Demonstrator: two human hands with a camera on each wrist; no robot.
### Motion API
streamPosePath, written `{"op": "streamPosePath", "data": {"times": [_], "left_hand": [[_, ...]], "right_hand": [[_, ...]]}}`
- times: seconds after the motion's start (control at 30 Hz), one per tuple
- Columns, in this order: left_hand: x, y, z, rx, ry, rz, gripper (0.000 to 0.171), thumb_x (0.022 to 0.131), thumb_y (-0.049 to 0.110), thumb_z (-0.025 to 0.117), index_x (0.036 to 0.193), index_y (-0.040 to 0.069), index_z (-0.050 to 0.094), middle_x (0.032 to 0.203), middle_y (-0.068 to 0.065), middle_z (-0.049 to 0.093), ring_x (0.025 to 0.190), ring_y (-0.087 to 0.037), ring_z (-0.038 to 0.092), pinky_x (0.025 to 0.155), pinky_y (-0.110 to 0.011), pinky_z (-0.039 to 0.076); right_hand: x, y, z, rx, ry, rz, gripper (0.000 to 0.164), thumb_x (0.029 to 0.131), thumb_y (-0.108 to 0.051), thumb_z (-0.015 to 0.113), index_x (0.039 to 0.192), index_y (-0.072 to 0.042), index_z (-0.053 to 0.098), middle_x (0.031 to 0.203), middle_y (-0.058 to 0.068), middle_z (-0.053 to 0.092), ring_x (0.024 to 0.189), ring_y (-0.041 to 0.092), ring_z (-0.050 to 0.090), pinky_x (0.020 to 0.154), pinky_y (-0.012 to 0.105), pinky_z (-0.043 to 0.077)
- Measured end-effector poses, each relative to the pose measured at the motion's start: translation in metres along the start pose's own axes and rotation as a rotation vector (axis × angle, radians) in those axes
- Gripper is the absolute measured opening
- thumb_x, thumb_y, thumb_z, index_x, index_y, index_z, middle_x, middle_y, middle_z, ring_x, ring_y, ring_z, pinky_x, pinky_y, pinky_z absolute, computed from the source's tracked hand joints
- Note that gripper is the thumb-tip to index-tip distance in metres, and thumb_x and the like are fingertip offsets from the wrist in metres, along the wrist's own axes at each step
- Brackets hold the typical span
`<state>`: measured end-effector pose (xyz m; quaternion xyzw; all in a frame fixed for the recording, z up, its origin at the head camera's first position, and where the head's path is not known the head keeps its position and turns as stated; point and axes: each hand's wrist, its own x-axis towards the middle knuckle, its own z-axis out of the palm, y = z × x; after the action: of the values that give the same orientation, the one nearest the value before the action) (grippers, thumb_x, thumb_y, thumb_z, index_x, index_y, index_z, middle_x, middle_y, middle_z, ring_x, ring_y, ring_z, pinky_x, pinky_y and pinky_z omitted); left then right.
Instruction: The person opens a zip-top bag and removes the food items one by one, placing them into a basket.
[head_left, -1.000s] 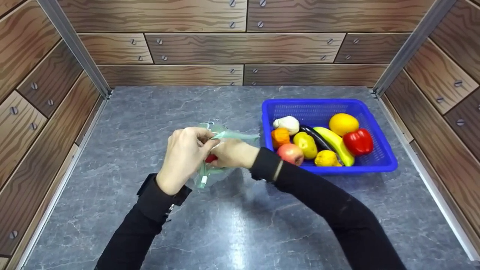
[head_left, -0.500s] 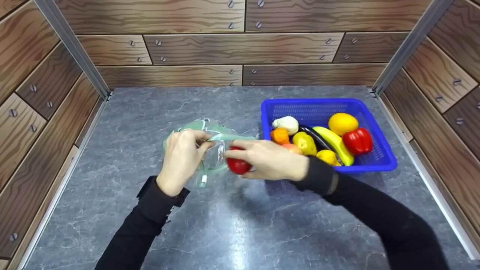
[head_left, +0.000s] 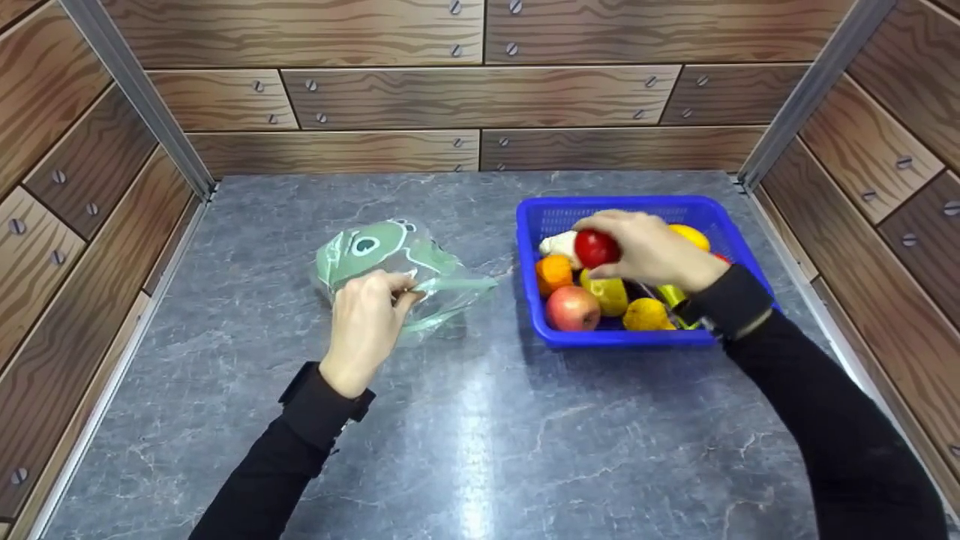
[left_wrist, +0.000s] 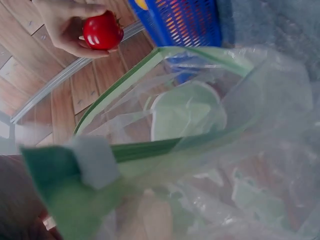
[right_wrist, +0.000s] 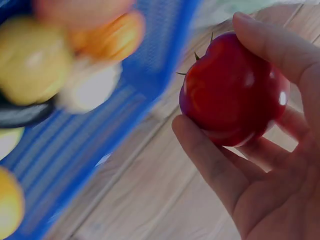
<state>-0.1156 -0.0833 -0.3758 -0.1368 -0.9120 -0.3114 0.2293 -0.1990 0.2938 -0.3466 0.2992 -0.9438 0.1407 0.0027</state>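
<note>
My left hand (head_left: 369, 322) pinches the edge of a clear zip bag (head_left: 375, 244) with a green print, lying on the grey tabletop. In the left wrist view the bag's green zip edge (left_wrist: 150, 148) gapes and its mouth stands apart. My right hand (head_left: 652, 251) grips a red tomato (head_left: 598, 248) above the blue basket (head_left: 630, 337). Close up in the right wrist view, thumb and fingers curl round the tomato (right_wrist: 235, 92), whose green stem tips show. The hand hides part of the basket's contents.
In the basket lie a pink apple (head_left: 573, 308), an orange pumpkin-like piece (head_left: 554, 275), a white bulb (head_left: 559, 247), a yellow lumpy fruit (head_left: 648, 314), a yellow pepper-like piece (head_left: 607, 295) and an orange-yellow fruit (head_left: 690, 237). Wood-patterned walls enclose the tabletop.
My right hand has come out of the bag with the tomato and moved right and back, over the basket. The left hand keeps its pinch on the bag, now more fully in view.
</note>
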Motion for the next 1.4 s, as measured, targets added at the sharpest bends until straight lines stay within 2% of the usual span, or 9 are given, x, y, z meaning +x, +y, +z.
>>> {"op": "streamPosePath", "data": {"times": [0.13, 0.27, 0.33, 0.47, 0.57, 0.77, 0.97, 1.13, 1.4], "left_hand": [[-0.005, -0.007, 0.008, 0.016, -0.012, -0.002, 0.007, 0.085, 0.013, 0.086, 0.089, 0.007, 0.084, 0.079, -0.009, 0.079, 0.068, -0.025, 0.075, 0.061, -0.044, 0.058], [-0.007, -0.014, 0.013, 0.024, -0.041, -0.037, 0.007, 0.086, 0.014, 0.086, 0.090, 0.008, 0.084, 0.080, -0.009, 0.080, 0.068, -0.027, 0.075, 0.060, -0.045, 0.058], [-0.007, -0.017, 0.015, 0.033, -0.055, -0.055, 0.007, 0.086, 0.015, 0.086, 0.089, 0.009, 0.083, 0.081, -0.008, 0.080, 0.069, -0.028, 0.075, 0.061, -0.047, 0.058], [-0.008, -0.022, 0.020, 0.045, -0.073, -0.084, 0.007, 0.086, 0.017, 0.086, 0.089, 0.010, 0.083, 0.081, -0.007, 0.081, 0.070, -0.030, 0.075, 0.062, -0.048, 0.057], [-0.008, -0.024, 0.022, 0.047, -0.070, -0.094, 0.008, 0.087, 0.017, 0.085, 0.089, 0.010, 0.083, 0.082, -0.007, 0.081, 0.071, -0.030, 0.075, 0.063, -0.049, 0.057], [-0.009, -0.026, 0.025, 0.045, -0.062, -0.090, 0.007, 0.087, 0.015, 0.085, 0.091, 0.010, 0.083, 0.084, -0.009, 0.081, 0.072, -0.031, 0.075, 0.063, -0.050, 0.058], [-0.009, -0.030, 0.029, 0.031, -0.082, -0.112, 0.008, 0.086, 0.015, 0.085, 0.092, 0.009, 0.082, 0.086, -0.009, 0.082, 0.072, -0.030, 0.075, 0.064, -0.048, 0.057], [-0.010, -0.034, 0.033, 0.029, -0.096, -0.114, 0.008, 0.086, 0.014, 0.086, 0.090, 0.010, 0.081, 0.084, -0.009, 0.081, 0.071, -0.030, 0.074, 0.063, -0.048, 0.057], [-0.020, -0.039, 0.038, 0.001, -0.091, -0.146, 0.015, 0.085, 0.019, 0.088, 0.092, 0.008, 0.081, 0.085, -0.009, 0.080, 0.070, -0.028, 0.073, 0.063, -0.047, 0.058]], "right_hand": [[0.006, 0.040, 0.002, -0.005, -0.025, 0.119, 0.066, 0.084, -0.024, 0.090, 0.141, -0.005, 0.063, 0.137, 0.022, 0.069, 0.117, 0.045, 0.069, 0.096, 0.061, 0.057], [0.010, 0.070, 0.005, -0.031, -0.038, 0.206, 0.066, 0.082, -0.022, 0.090, 0.139, -0.003, 0.063, 0.129, 0.025, 0.071, 0.110, 0.045, 0.070, 0.095, 0.060, 0.057], [0.012, 0.081, 0.008, -0.055, -0.031, 0.238, 0.056, 0.083, -0.018, 0.088, 0.132, -0.001, 0.066, 0.121, 0.026, 0.073, 0.106, 0.046, 0.070, 0.093, 0.060, 0.056], [0.017, 0.095, 0.013, -0.076, 0.012, 0.281, 0.028, 0.088, -0.005, 0.074, 0.115, 0.004, 0.072, 0.104, 0.026, 0.075, 0.097, 0.046, 0.070, 0.089, 0.060, 0.055], [0.021, 0.099, 0.015, -0.069, 0.009, 0.294, 0.024, 0.088, 0.002, 0.067, 0.111, 0.006, 0.072, 0.103, 0.027, 0.074, 0.098, 0.046, 0.069, 0.091, 0.060, 0.055], [0.022, 0.100, 0.021, -0.048, -0.064, 0.301, 0.030, 0.090, 0.002, 0.069, 0.119, 0.009, 0.069, 0.114, 0.031, 0.073, 0.108, 0.048, 0.069, 0.098, 0.061, 0.054], [0.019, 0.094, 0.019, -0.023, -0.058, 0.272, 0.030, 0.093, -0.002, 0.072, 0.121, 0.007, 0.070, 0.117, 0.031, 0.072, 0.112, 0.048, 0.068, 0.100, 0.062, 0.053], [0.009, 0.076, 0.006, 0.024, 0.009, 0.243, 0.030, 0.096, -0.007, 0.073, 0.123, 0.006, 0.071, 0.121, 0.029, 0.073, 0.112, 0.046, 0.070, 0.099, 0.061, 0.054], [-0.021, 0.030, -0.001, 0.031, 0.242, 0.154, 0.030, 0.096, -0.016, 0.077, 0.122, 0.000, 0.073, 0.119, 0.022, 0.075, 0.099, 0.037, 0.072, 0.088, 0.055, 0.057]]}}
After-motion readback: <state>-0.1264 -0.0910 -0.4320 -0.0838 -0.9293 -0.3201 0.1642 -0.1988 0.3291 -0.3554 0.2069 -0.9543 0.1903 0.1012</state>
